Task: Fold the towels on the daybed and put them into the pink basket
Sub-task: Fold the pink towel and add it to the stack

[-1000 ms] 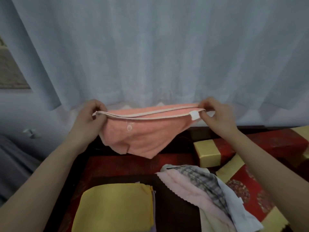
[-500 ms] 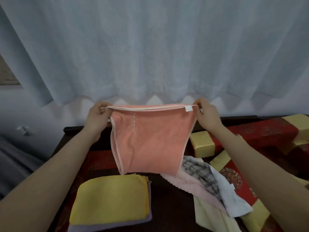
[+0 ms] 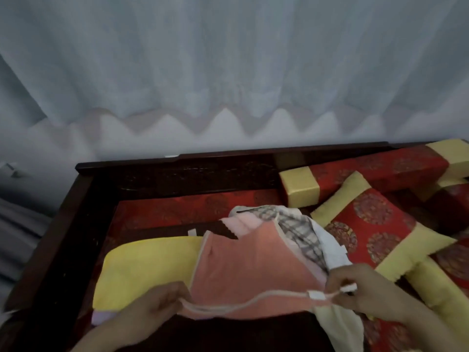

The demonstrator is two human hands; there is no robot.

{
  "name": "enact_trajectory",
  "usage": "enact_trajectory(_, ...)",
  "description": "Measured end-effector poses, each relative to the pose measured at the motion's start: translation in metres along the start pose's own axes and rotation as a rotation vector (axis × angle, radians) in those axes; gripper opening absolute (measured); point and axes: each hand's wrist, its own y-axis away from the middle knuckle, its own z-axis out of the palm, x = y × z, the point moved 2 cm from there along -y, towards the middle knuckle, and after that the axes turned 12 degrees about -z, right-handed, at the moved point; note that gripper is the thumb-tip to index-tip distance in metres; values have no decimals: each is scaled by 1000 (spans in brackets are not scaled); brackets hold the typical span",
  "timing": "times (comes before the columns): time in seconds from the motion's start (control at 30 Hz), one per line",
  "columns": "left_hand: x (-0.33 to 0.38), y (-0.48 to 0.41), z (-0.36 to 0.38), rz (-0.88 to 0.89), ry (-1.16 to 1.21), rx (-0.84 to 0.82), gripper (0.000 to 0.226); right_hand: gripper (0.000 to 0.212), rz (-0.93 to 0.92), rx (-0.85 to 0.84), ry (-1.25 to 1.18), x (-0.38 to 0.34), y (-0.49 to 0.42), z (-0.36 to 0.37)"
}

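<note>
Pale blue-white curtains fill the upper half of the frame, hanging behind a dark wooden daybed with a red patterned mat. At lower centre, a salmon-pink towel with cream binding lies spread across the other linens, its near edge lifted. The left hand, at lower left, pinches the near left corner between closed fingers; the right hand, at lower right, pinches the near right corner beside the white label. Under the towel's left side sits a folded yellow towel on a lilac one. Beyond its far edge lies a loose heap of unfolded towels: pale pink, grey plaid and white. Red-and-gold cushions occupy the right of the frame. The pink basket is outside the view.
</note>
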Motion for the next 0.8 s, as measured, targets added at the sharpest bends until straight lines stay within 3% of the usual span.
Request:
enact_trajectory(0.07,-23,-11,35,-69,-125,-100,24,17,56,-46,-18,22,7,27)
enact_trajectory(0.13,-36,-23,58,-112,-190,-94,47,5,109,-73,-19,45,7,56)
enact_trajectory(0.23,-36,-42,69,-124,-20,60,11,15,122,46,-68,69,-6,87)
enact_trajectory(0.33,-22,-73,62,-168,132,264,16,30,158,243,-111,86,-30,97)
enact_trajectory(0.43,2,-104,51,-173,254,389,14,9,195,386,-147,88,-62,88)
enact_trajectory(0.5,12,-126,46,-197,299,397,11,31,201,434,-178,94,-84,78)
enact_trajectory(0.63,15,-155,42,-307,301,351,28,16,255,439,-194,109,-120,67)
enact_trajectory(0.73,10,-167,40,-279,158,338,48,41,226,435,-186,119,-136,64)
enact_trajectory(0.8,9,-173,43,-234,62,349,44,47,184,409,-126,129,-143,65)
